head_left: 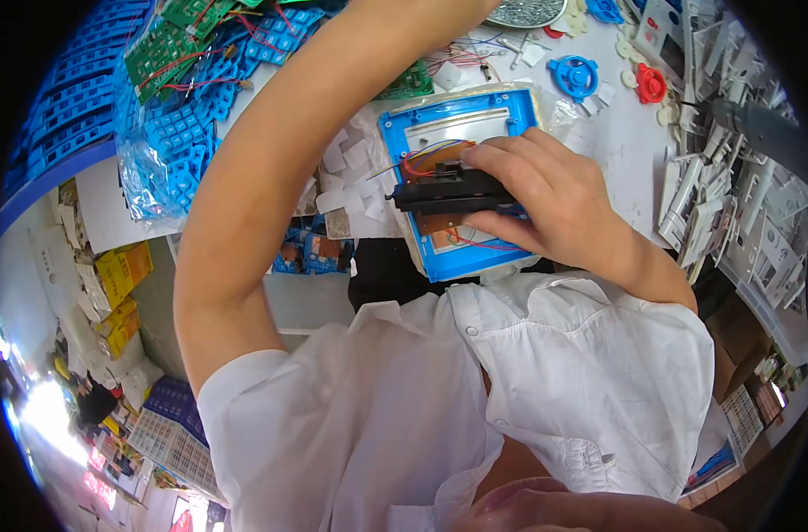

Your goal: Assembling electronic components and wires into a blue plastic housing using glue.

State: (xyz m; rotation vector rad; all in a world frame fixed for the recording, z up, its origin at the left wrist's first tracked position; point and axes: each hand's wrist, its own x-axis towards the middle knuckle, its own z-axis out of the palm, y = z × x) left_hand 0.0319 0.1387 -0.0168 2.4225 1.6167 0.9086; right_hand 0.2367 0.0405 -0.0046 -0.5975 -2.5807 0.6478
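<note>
My right hand is closed around a long black plastic part, thumb on the near side and fingers over the far side. The part lies across a blue plastic casing, over a brown circuit board inside it. Red, yellow and blue wires run around the black part. My left arm stretches forward across the table. Only the edge of my left hand shows at the top of the view, close to a round dish of small metal screws; its fingers are out of sight.
Green circuit boards and blue keypads are heaped at the left. A blue wheel-shaped part and a red one lie beyond the casing. White plastic parts pile up at the right, beside a dark grey rod-like object.
</note>
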